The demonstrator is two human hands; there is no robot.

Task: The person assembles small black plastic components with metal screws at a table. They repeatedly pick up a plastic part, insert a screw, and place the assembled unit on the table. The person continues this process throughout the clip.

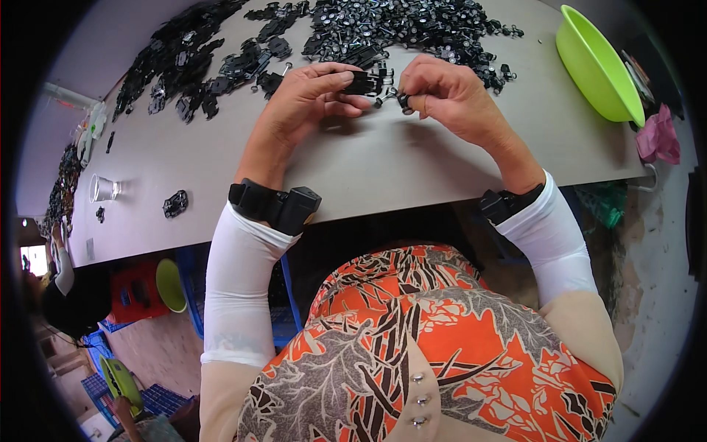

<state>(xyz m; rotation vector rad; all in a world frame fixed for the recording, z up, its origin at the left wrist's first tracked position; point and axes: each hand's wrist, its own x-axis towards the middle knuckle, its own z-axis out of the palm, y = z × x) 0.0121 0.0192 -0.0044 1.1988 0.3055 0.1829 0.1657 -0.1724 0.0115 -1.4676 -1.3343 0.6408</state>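
Over the table, my left hand (309, 96) grips a flat black toy car chassis (359, 82) between thumb and fingers. My right hand (455, 96) is closed beside it, pinching a small wheel axle (404, 104) with black wheels and silver hubs. The axle is close to the chassis's right end; whether they touch I cannot tell. Just beyond both hands lies a heap of wheel axles (401, 33), some stray ones near my fingertips. To the left spreads a pile of black chassis (180, 70).
A lime-green basin (600, 66) stands at the table's right end, near a pink cloth or bag (659, 136). On the left are a clear plastic cup (104, 188) and a single black chassis (175, 204). Another person's arm (64, 269) reaches to the table's far left end.
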